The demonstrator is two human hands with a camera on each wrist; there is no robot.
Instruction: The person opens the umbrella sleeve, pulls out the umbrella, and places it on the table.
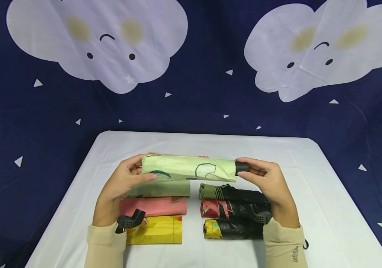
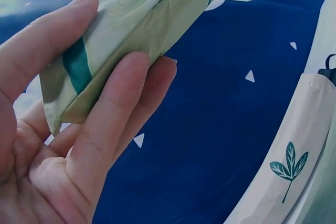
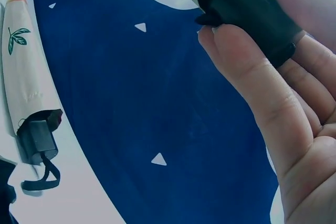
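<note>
I hold a folded light green umbrella (image 1: 187, 168) level above the white table (image 1: 314, 193). My left hand (image 1: 143, 171) grips its fabric end between thumb and fingers, and the left wrist view shows the green cloth (image 2: 126, 30) pinched in that left hand (image 2: 110, 30). My right hand (image 1: 244, 168) pinches the black handle (image 1: 242, 167) at the other end. In the right wrist view the handle (image 3: 247, 9) sits between the thumb and fingertips of that right hand (image 3: 249, 11).
Under my hands lie three flat sleeves, green (image 1: 164, 189), pink (image 1: 157, 206) and yellow (image 1: 159, 230). Beside them are three folded umbrellas, green-black (image 1: 231, 192), red-black (image 1: 234, 209) and yellow-black (image 1: 231, 228). A white leaf-print umbrella (image 2: 296, 150) lies farther back. A dark blue cloud cloth (image 1: 211, 93) hangs behind.
</note>
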